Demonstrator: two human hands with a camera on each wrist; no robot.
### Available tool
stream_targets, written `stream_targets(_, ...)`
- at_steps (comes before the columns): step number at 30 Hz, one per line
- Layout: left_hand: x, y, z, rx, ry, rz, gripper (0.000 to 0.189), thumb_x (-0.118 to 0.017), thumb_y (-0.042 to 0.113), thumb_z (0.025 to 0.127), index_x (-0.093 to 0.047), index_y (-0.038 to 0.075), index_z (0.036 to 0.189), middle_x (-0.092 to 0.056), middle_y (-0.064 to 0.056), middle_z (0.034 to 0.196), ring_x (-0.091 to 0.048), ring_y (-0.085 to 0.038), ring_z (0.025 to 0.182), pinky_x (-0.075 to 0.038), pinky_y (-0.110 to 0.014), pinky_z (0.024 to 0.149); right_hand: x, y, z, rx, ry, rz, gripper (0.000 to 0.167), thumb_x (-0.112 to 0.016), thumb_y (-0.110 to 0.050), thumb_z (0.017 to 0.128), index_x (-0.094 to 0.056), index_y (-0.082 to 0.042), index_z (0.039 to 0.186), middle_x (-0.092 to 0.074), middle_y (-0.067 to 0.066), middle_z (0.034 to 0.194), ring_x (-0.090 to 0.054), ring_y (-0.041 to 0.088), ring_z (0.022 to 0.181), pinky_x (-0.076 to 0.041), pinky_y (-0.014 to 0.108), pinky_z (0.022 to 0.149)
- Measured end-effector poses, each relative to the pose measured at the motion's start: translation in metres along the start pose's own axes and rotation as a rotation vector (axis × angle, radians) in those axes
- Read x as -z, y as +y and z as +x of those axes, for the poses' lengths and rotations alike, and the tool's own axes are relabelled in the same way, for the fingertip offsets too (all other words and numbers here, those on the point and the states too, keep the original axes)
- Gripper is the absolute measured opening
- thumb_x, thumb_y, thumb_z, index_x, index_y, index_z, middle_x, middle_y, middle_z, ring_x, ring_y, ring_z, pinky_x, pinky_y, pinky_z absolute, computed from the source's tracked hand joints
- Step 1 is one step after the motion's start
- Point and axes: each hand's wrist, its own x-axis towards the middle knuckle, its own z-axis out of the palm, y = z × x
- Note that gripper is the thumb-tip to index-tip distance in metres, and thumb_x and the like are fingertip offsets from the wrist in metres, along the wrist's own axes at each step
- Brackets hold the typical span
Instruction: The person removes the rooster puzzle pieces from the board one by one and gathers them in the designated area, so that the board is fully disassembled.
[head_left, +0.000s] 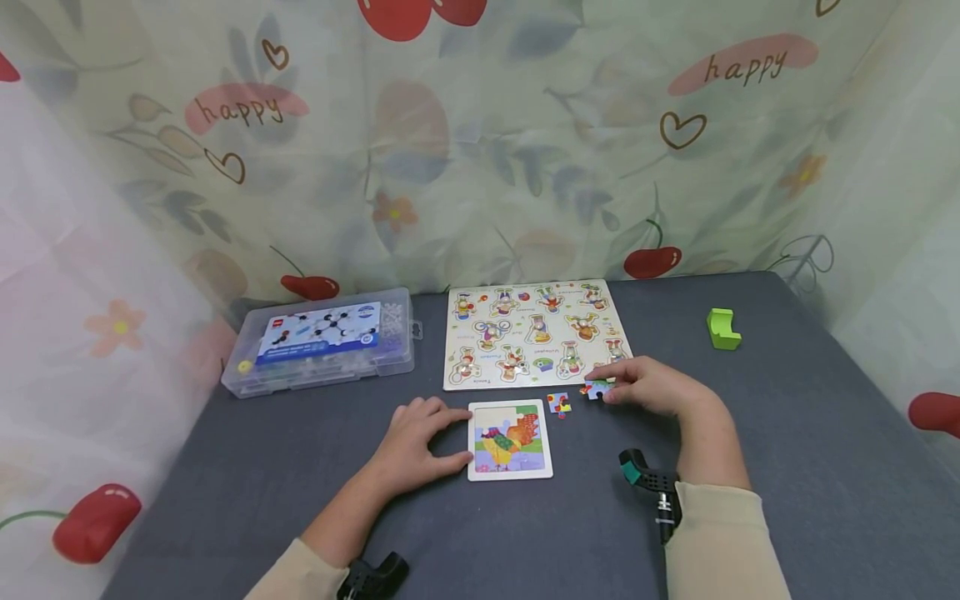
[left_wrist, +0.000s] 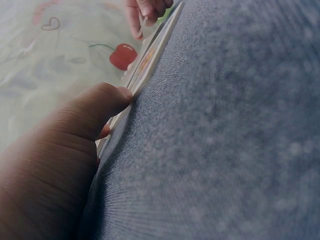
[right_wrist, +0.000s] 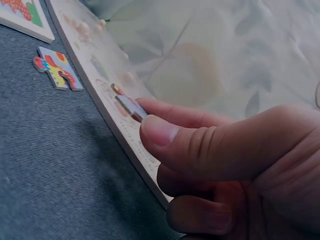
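My left hand [head_left: 416,442] rests at the left side of a small white-framed jigsaw puzzle [head_left: 547,454], its thumb and index finger touching the frame's left edge. The picture inside is a colourful hen or rooster, with a pale gap at the upper left. Between thumb and index finger, my right hand [head_left: 656,385] pinches a jigsaw piece [right_wrist: 131,107], raised above the table near the larger board's front right corner. A second jigsaw piece [head_left: 558,404], blue with red and yellow, lies on the table between the framed puzzle and the right hand.
Behind the hands lies a large white board [head_left: 525,333] with cartoon figure pieces. A clear plastic case [head_left: 322,342] with a blue label stands at the back left. On the right is a green block [head_left: 723,329]. A patterned curtain [head_left: 480,150] hangs behind the grey table [head_left: 570,542].
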Motion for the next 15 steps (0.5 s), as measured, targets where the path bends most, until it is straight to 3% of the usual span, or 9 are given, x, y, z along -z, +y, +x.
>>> stream_targets(5, -0.0008, -0.0009, 0.0004, -0.007, 0.008, 0.010, 0.055, -0.076, 0.054, 0.088, -0.068, 0.027, 0.136, -0.054, 0.010, 0.102, -0.038, -0.009, 0.083, -0.030, -0.036, 0.077, -0.0041, -0.0008, 0.0036, -0.002, -0.021, -0.011, 0.037, -0.070, -0.012, 0.095, -0.071, -0.010, 0.132, -0.059, 0.019, 0.136, -0.051, 0.027, 0.106, -0.041, 0.037, 0.085)
stream_targets(15, -0.0011, -0.0006, 0.0003, -0.006, 0.009, 0.002, 0.055, -0.076, 0.053, 0.088, -0.068, 0.026, 0.136, -0.055, 0.009, 0.103, -0.039, -0.010, 0.084, -0.031, -0.037, 0.079, -0.0108, -0.0019, 0.0073, -0.035, -0.022, 0.009, 0.037, -0.074, -0.007, 0.090, -0.074, -0.006, 0.127, -0.062, 0.021, 0.133, -0.053, 0.026, 0.105, -0.043, 0.035, 0.081)
